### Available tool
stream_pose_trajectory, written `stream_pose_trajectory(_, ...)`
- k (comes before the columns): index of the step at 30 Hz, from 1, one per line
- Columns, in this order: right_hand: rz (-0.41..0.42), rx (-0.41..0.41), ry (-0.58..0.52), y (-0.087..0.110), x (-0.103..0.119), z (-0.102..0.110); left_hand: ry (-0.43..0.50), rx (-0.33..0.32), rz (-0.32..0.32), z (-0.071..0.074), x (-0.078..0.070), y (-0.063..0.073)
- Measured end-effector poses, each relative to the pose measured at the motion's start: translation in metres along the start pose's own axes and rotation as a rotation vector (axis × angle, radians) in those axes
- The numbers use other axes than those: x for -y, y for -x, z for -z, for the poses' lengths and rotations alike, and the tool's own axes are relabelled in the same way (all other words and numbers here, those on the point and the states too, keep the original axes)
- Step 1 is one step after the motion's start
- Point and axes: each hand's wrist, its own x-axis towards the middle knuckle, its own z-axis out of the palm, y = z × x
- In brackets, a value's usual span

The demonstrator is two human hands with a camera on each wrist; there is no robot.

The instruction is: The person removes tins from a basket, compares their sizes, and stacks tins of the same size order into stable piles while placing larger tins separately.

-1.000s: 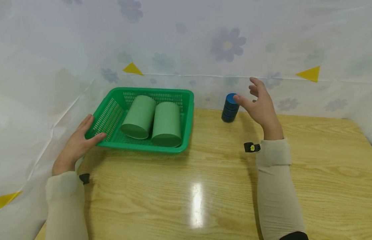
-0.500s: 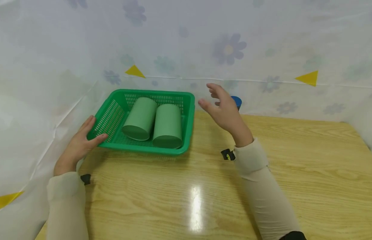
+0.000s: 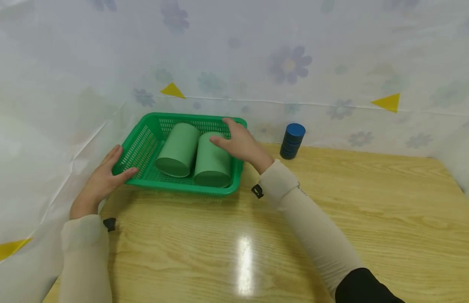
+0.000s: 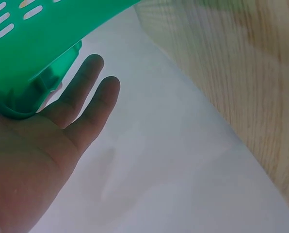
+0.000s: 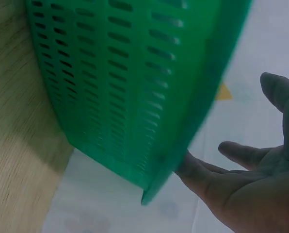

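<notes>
A green plastic basket with slotted walls stands on the table. Inside it, two light green cylinders lie side by side. My left hand rests against the basket's left front corner, which sits between thumb and fingers; in the left wrist view, two straight fingers extend past the rim. My right hand reaches over the right rim, its thumb above the right cylinder. In the right wrist view its fingers are spread near the basket's rim, with nothing in the grasp; whether they touch the rim is unclear.
A dark blue ridged cylinder stands upright on the wooden table, right of the basket near the back edge. Behind it hangs a white flowered sheet with yellow triangles. Sheeting also borders the table at left.
My right hand has moved left from beside the blue cylinder to above the basket's right side. The left hand and the basket have stayed in place.
</notes>
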Motion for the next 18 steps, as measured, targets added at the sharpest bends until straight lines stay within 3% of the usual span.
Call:
stream_pose_trajectory(5, -0.077, 0.061, 0.114, -0.018, 0.009, -0.017, 0.000, -0.002, -0.003, -0.001, -0.001, -0.001)
stream_pose_trajectory(11, -0.186, 0.176, 0.294, -0.021, 0.017, -0.037, 0.000, 0.008, -0.002, -0.004, -0.004, -0.003)
stream_pose_trajectory(18, -0.256, 0.229, 0.251, -0.030, 0.016, -0.040, -0.002, 0.007, -0.002, -0.005, -0.005, -0.004)
